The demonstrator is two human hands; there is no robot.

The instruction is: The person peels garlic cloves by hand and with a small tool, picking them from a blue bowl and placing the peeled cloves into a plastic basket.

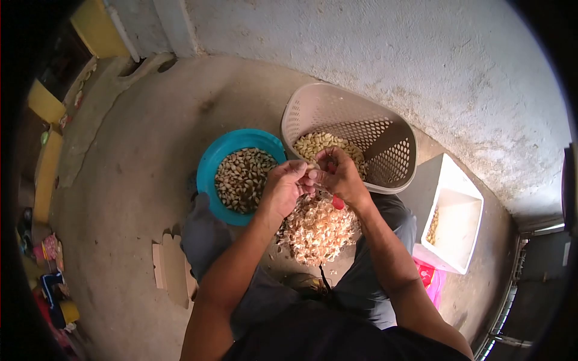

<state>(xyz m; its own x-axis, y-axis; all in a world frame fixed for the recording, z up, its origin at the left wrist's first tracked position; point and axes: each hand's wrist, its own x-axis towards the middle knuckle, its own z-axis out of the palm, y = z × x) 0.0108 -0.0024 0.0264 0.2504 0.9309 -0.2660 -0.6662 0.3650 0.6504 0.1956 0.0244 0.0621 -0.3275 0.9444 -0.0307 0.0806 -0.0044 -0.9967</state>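
Observation:
My left hand (285, 185) and my right hand (341, 175) meet above a heap of pale, papery garlic skins (319, 231). The fingertips of my left hand are pinched around a small garlic clove (312, 171), mostly covered by fingers. My right hand is closed around a red-handled tool (338, 203), likely a small knife; its blade is hidden. To the left, a turquoise basin (208, 174) holds unpeeled garlic cloves (244, 177). Just beyond my hands, peeled cloves (322, 142) lie in a beige perforated basket (379, 117).
A white foam box (472, 207) with some cloves inside lies tilted at the right, beside a pink and red bag (430, 277). Cut cardboard (174, 268) rests on the concrete floor at left. A rough wall (421, 54) runs behind the basket.

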